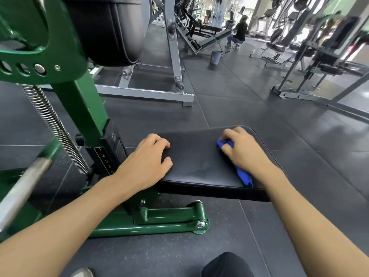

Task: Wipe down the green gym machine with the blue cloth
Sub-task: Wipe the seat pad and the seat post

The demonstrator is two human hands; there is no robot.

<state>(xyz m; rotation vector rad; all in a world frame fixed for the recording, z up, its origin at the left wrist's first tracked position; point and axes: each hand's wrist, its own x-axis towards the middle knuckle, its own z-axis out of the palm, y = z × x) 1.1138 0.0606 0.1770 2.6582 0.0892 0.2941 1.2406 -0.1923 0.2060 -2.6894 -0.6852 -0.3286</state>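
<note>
— Start at the left. What stands there?

— The green gym machine (79, 108): a painted upright post with a steel coil spring (54, 124) slanting down beside it, and a black strip numbered one to five at its foot. Its green base foot (169, 218) lies flat on the dark rubber floor (229, 108).

— And the left hand (147, 156)?

— The forearm comes in from the lower left. The hand rests palm down on the left end of the black seat pad (199, 160), knuckles raised, fingers loosely bent with the tips on the vinyl and the thumb lying near the front edge. It holds nothing.

— Then the right hand (242, 148)?

— It sits near the pad's far right corner, wrist low, fingers curled down over the bunched blue cloth (244, 175) and pressing it onto the pad.

— How does the cloth look?

— Bright blue and crumpled. A fold shows under the fingertips, and a tail runs back under the wrist to the pad's near edge, where it hangs just over.

— And the pad itself?

— Matte black, with a dull, faintly smeared sheen across the middle between the two hands.
</note>
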